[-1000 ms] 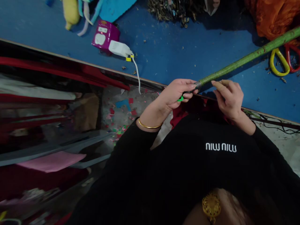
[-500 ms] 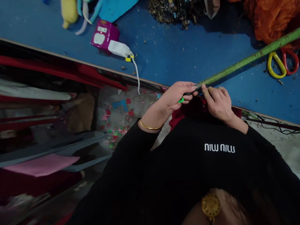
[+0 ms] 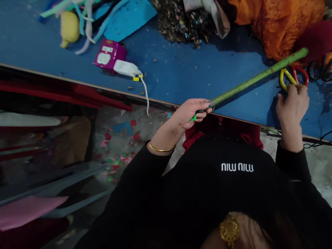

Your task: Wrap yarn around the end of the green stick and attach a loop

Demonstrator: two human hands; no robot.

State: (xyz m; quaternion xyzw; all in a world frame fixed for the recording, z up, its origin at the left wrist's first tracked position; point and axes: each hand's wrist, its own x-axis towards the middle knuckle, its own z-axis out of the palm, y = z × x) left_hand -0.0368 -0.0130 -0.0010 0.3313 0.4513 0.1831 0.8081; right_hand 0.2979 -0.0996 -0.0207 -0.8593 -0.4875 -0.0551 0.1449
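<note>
My left hand [image 3: 193, 112] is closed around the dark-wrapped lower end of a long green stick [image 3: 251, 81], at the table's near edge. A small bright green piece [image 3: 193, 118] shows by its fingers; what it belongs to is hidden. The stick slants up to the right over the table, its far end beside a dark red piece. My right hand [image 3: 294, 103] is over the table at the right, thumb and fingers apart. Its fingertips reach the loops of scissors [image 3: 294, 76] with one yellow and one red handle; I cannot tell whether they touch.
On the blue table [image 3: 181, 76] stand a purple box [image 3: 110, 57] with a white plug and cord, and a yellow object [image 3: 70, 27]. Orange fabric [image 3: 282, 27] and a dark heap of scraps [image 3: 181, 26] lie at the back. More dark-handled scissors [image 3: 315, 70] lie far right.
My right hand has left the wrapped end of the stick and moved right to the red-and-yellow scissors. My left hand still holds the stick. The view has shifted slightly.
</note>
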